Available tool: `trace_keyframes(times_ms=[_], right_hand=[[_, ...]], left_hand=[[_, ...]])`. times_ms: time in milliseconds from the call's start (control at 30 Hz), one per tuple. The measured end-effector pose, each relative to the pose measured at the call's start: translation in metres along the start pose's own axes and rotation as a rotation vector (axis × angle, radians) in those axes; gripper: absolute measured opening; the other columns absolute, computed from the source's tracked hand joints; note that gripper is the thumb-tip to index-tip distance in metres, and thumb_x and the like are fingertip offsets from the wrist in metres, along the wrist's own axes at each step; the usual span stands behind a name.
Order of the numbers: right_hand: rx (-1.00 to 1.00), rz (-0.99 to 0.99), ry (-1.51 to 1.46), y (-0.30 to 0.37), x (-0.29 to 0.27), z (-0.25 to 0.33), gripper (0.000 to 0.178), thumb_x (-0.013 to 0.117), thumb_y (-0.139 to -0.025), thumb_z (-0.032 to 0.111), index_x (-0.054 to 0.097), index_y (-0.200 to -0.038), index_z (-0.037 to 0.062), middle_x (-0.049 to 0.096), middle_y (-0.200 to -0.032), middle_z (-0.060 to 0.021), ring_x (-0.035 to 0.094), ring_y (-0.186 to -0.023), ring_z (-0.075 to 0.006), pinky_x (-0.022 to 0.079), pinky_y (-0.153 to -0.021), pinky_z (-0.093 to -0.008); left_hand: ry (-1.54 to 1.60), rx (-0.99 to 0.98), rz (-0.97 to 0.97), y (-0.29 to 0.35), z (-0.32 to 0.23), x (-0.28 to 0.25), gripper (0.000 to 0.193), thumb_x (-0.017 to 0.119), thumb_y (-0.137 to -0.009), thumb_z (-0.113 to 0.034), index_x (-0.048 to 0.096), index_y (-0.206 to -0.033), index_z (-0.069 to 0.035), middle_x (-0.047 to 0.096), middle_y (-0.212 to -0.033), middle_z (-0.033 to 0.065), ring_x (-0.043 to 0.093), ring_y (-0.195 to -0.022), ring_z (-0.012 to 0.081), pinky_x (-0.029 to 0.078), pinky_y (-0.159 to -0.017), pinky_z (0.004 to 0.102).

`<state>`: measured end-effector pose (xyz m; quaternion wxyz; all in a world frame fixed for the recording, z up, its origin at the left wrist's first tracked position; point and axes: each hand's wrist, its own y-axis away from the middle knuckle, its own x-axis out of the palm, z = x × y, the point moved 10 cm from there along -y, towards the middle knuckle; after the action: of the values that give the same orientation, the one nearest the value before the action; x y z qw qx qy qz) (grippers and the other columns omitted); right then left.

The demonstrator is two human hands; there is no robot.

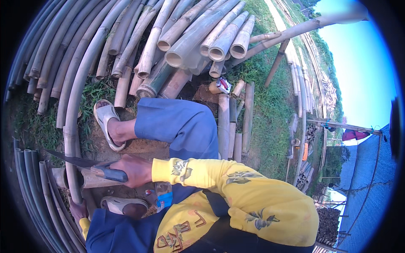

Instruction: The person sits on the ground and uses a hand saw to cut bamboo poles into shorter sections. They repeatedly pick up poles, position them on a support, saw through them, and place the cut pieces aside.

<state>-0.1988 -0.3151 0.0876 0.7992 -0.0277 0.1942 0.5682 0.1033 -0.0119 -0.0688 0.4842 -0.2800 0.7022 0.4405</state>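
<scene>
My right hand [134, 170], at the end of a yellow sleeve, is closed around the dark handle of a hand saw [76, 161]. Its long tapering blade lies across a bamboo pole [72, 105]; the teeth are too small to make out. Lower in the picture, my left hand [78, 209] grips the same pole near its end, with part of the fingers hidden. Underneath, a short thick bamboo piece [99, 179] lies crosswise between my sandalled feet. The pole runs up from there toward the stack.
A large stack of bamboo poles [177, 55] fills the top, cut ends facing me. More poles [31, 181] lie at lower left. Short bamboo offcuts [223, 122] stand near my knee. By my foot sits a clear bottle with a blue label [163, 198]. A blue tarp [358, 185] hangs at right.
</scene>
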Motion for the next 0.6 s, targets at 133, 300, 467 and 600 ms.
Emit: trace_keyframes(times_ms=[133, 300, 467, 600], right_hand=[[-0.067, -0.061, -0.025, -0.043, 0.024, -0.01, 0.013, 0.068, -0.071, 0.007, 0.063, -0.082, 0.0004, 0.067, -0.078, -0.0242, 0.066, -0.078, -0.047, 0.05, -0.069, -0.0521], [-0.166, -0.148, -0.068, -0.034, 0.043, -0.026, 0.021, 0.065, -0.075, 0.006, 0.062, -0.096, 0.0027, 0.067, -0.084, -0.0242, 0.063, -0.079, -0.0464, 0.048, -0.068, -0.0505], [-0.183, -0.019, -0.003, -0.053, 0.037, -0.026, 0.016, 0.065, -0.082, 0.008, 0.056, -0.094, 0.002, 0.058, -0.074, -0.0175, 0.056, -0.069, -0.0362, 0.045, -0.067, -0.0464], [-0.183, 0.037, 0.002, -0.059, 0.04, -0.026, 0.018, 0.068, -0.085, 0.011, 0.056, -0.095, 0.0021, 0.054, -0.071, -0.014, 0.052, -0.067, -0.0288, 0.045, -0.067, -0.0427]], left_hand=[[-0.005, 0.007, 0.032, -0.009, 0.012, 0.004, 0.066, 0.078, -0.073, -0.03, 0.064, -0.131, -0.002, 0.074, -0.109, 0.0275, 0.07, -0.106, 0.046, 0.054, -0.092, 0.055], [-0.01, -0.114, 0.019, 0.015, -0.036, -0.037, 0.064, 0.08, -0.07, -0.027, 0.065, -0.128, -0.002, 0.074, -0.111, 0.0269, 0.07, -0.108, 0.0449, 0.057, -0.092, 0.0537], [0.025, -0.176, -0.025, 0.009, -0.022, -0.033, 0.062, 0.087, -0.063, -0.028, 0.071, -0.116, 0.0, 0.073, -0.111, 0.0266, 0.071, -0.108, 0.0443, 0.058, -0.095, 0.0515], [-0.008, -0.113, -0.028, -0.004, 0.0, -0.014, 0.074, 0.087, -0.061, -0.04, 0.066, -0.123, -0.007, 0.073, -0.112, 0.0241, 0.071, -0.107, 0.0425, 0.057, -0.096, 0.0516]])
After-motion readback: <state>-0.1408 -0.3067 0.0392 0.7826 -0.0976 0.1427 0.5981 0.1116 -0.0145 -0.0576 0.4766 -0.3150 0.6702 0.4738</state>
